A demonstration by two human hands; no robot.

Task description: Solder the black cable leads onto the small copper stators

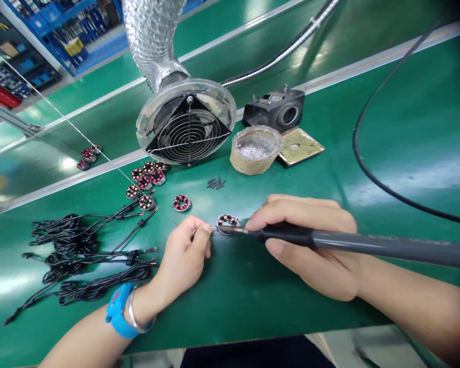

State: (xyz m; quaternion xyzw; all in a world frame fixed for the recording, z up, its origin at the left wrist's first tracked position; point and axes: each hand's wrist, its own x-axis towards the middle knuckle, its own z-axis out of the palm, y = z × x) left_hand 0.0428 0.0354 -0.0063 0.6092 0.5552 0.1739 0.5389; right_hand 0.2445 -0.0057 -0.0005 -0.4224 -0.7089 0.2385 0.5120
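Note:
My right hand (310, 245) is wrapped round a soldering iron (352, 244) with a black and grey handle. Its metal tip reaches over a small round motor stator (227, 225) lying on the green bench. My left hand (187, 250) is closed in a pinch at the stator's left side, and what lies between the fingertips is too small to make out. Another stator (181, 203), with red windings, sits just beyond my left hand. Several short dark pieces (216, 183) lie further back.
Bundled black cables (72, 240) spread over the left of the bench, near several stators (149, 176). A round fan hood (187, 128) on a foil duct stands at the back, beside a tub of metal shavings (255, 148), a sponge tray (301, 146) and a black holder (276, 110).

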